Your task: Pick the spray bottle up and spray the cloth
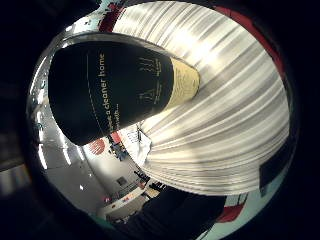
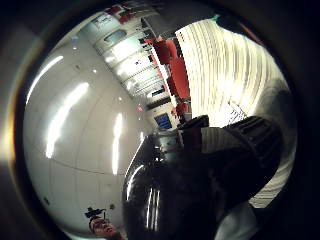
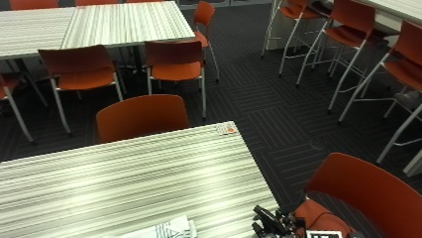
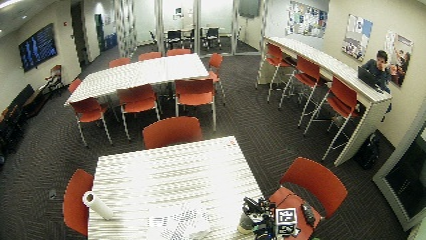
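**Bottle lifted, cloth not yet sprayed**

Closest to the palm cameras we see the spray bottle (image 1: 120, 85), its dark label filling the view and its trigger head (image 2: 225, 145) beside the thumb side. We judge the gloved right hand (image 4: 269, 222) is wrapped around it, above the near right edge of the table (image 4: 166, 170), though the hand itself is mostly hidden. Just left lies the cloth (image 4: 176, 222). Pickup looks done; spraying remains.
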